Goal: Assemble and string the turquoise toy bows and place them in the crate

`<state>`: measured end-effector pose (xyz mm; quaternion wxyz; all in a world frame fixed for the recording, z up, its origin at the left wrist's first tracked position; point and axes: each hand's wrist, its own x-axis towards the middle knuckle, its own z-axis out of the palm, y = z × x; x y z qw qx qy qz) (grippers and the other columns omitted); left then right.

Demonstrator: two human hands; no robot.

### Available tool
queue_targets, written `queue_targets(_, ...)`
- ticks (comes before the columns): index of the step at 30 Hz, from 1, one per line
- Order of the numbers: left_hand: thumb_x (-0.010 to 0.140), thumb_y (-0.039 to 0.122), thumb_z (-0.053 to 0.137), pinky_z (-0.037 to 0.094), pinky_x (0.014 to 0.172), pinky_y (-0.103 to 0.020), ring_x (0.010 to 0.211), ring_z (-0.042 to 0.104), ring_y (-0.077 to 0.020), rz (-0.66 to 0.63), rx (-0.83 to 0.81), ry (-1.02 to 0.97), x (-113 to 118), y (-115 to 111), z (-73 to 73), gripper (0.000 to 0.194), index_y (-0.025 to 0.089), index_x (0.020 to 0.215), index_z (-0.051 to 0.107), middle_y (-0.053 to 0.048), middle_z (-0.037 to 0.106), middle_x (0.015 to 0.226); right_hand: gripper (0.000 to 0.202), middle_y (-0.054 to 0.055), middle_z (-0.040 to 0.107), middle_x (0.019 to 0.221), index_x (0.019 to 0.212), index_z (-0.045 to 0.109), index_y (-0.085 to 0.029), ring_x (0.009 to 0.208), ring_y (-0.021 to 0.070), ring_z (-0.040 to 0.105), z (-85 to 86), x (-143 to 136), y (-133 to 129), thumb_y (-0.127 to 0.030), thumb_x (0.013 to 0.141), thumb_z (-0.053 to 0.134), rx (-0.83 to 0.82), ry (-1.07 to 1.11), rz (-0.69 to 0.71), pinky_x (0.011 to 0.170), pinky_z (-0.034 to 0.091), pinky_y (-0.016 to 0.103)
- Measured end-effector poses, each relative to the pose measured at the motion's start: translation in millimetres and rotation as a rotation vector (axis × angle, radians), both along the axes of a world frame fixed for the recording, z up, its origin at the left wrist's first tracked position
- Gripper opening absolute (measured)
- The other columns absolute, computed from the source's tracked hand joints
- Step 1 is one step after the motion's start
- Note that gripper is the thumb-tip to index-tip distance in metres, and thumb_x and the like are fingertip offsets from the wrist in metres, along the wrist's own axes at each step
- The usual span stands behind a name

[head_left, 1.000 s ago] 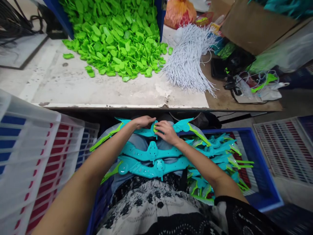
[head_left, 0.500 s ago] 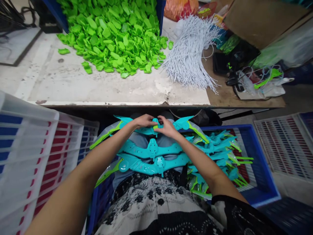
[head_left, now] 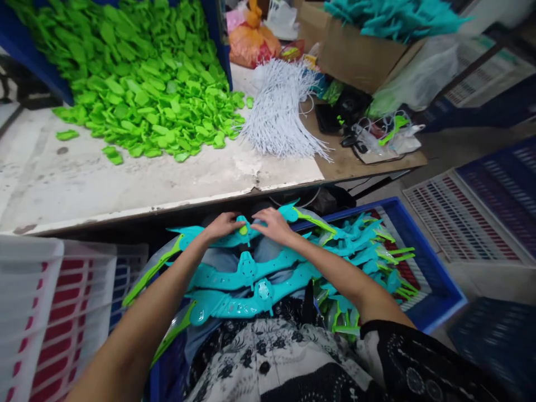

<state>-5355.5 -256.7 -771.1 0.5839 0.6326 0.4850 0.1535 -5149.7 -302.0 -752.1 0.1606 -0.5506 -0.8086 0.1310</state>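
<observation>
Three turquoise plastic toy bows lie across my lap, one behind another. My left hand [head_left: 225,225] holds the farthest toy bow [head_left: 241,239] at its middle, thumb beside a small green piece [head_left: 243,229] on the centre block. Just right of that block is my right hand [head_left: 273,224], its fingers apart and pointing left; I see nothing in it. Nearer to me lie the middle toy bow [head_left: 248,269] and the nearest toy bow [head_left: 263,295], with no hand on them. My forearms hide parts of the bows.
On the worktable [head_left: 167,184], loose green pieces [head_left: 159,111] spill from a blue bin, beside a bundle of white cords [head_left: 280,111]. A blue crate [head_left: 444,301] at my right holds more bows. White baskets [head_left: 50,312] stand at left, a cardboard box [head_left: 360,56] behind.
My right hand has come off the centre block and its fingers have opened. The small green piece now sits on the block under my left thumb. The view has swung to the right.
</observation>
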Motion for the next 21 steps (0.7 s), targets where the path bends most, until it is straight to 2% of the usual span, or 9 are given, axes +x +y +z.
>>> queue_targets(1, 0.063, 0.054, 0.065, 0.041, 0.055, -0.023, 0.069, 0.056, -0.0163, 0.037, 0.001, 0.018, -4.2, 0.0, 1.2, 0.065, 0.01, 0.112, 0.061, -0.006, 0.067, 0.087, 0.03, 0.006, 0.068, 0.102, 0.1, 0.068, -0.021, 0.097, 0.0201, 0.056, 11.6, 13.6, 4.1, -0.041, 0.09, 0.048, 0.087, 0.02, -0.054, 0.086, 0.041, 0.033)
queue_targets(3, 0.064, 0.056, 0.065, 0.047, 0.061, -0.026, 0.081, 0.061, -0.0212, 0.081, 0.017, 0.056, -12.6, -0.6, 2.3, 0.069, 0.011, 0.117, 0.059, -0.009, 0.068, 0.101, 0.035, 0.008, 0.068, 0.094, 0.092, 0.069, -0.019, 0.093, 0.0212, 0.055, 38.8, 50.3, 22.4, -0.035, 0.095, 0.038, 0.26, 0.018, -0.246, 0.087, 0.04, 0.035)
queue_targets(5, 0.067, 0.058, 0.061, 0.05, 0.069, -0.029, 0.091, 0.062, -0.0252, 0.088, 0.077, 0.108, -18.3, -2.5, 2.1, 0.069, 0.011, 0.118, 0.06, -0.01, 0.068, 0.106, 0.035, 0.011, 0.066, 0.096, 0.095, 0.068, -0.017, 0.095, 0.0248, 0.053, 65.1, 93.9, 51.2, -0.031, 0.094, 0.037, 0.366, -0.055, -0.483, 0.087, 0.039, 0.039)
queue_targets(8, 0.072, 0.058, 0.053, 0.05, 0.078, -0.033, 0.094, 0.063, -0.0275, 0.086, 0.259, 0.261, -18.2, -8.1, 1.0, 0.069, 0.01, 0.121, 0.059, -0.011, 0.069, 0.102, 0.032, 0.018, 0.063, 0.106, 0.1, 0.068, -0.011, 0.102, 0.0299, 0.051, 90.6, 151.7, 97.6, -0.022, 0.09, 0.039, 0.316, -0.212, -0.736, 0.087, 0.039, 0.043)
queue_targets(10, 0.074, 0.057, 0.05, 0.049, 0.083, -0.035, 0.094, 0.064, -0.0278, 0.112, 0.365, 0.335, -14.0, -12.9, 0.7, 0.068, 0.01, 0.123, 0.057, -0.012, 0.069, 0.104, 0.032, 0.023, 0.061, 0.108, 0.102, 0.067, -0.004, 0.104, 0.0325, 0.052, 96.6, 174.9, 120.1, -0.019, 0.088, 0.043, 0.225, -0.315, -0.782, 0.087, 0.039, 0.044)
queue_targets(13, 0.076, 0.054, 0.05, 0.047, 0.091, -0.036, 0.102, 0.062, -0.0272, 0.191, 0.42, 0.306, -7.9, -18.3, 3.3, 0.063, 0.01, 0.122, 0.057, -0.013, 0.065, 0.115, 0.032, 0.028, 0.061, 0.106, 0.102, 0.065, 0.002, 0.104, 0.0336, 0.054, 95.5, 186.6, 135.2, -0.013, 0.087, 0.041, 0.155, -0.423, -0.72, 0.086, 0.04, 0.045)
queue_targets(17, 0.08, 0.047, 0.047, 0.048, 0.092, -0.032, 0.106, 0.061, -0.0244, 0.321, 0.395, 0.18, -8.6, -17.5, 12.7, 0.053, 0.011, 0.116, 0.061, -0.012, 0.066, 0.115, 0.035, 0.028, 0.062, 0.104, 0.103, 0.064, 0.003, 0.107, 0.0344, 0.055, 92.4, 190.5, 134.0, -0.006, 0.087, 0.034, 0.163, -0.48, -0.682, 0.088, 0.04, 0.048)
queue_targets(19, 0.081, 0.047, 0.047, 0.049, 0.089, -0.032, 0.102, 0.063, -0.0243, 0.346, 0.421, 0.203, -11.6, -16.5, 16.4, 0.05, 0.012, 0.112, 0.062, -0.011, 0.068, 0.111, 0.035, 0.029, 0.061, 0.105, 0.103, 0.063, 0.005, 0.109, 0.0352, 0.055, 91.7, 197.2, 131.7, -0.011, 0.09, 0.034, 0.143, -0.465, -0.709, 0.089, 0.04, 0.05)
queue_targets(21, 0.08, 0.047, 0.049, 0.049, 0.087, -0.035, 0.097, 0.064, -0.0249, 0.306, 0.497, 0.29, -12.1, -18.4, 17.2, 0.049, 0.013, 0.111, 0.063, -0.011, 0.068, 0.108, 0.038, 0.03, 0.06, 0.107, 0.105, 0.062, 0.005, 0.11, 0.0349, 0.054, 90.5, 206.4, 129.0, -0.019, 0.093, 0.036, 0.114, -0.414, -0.74, 0.09, 0.04, 0.05)
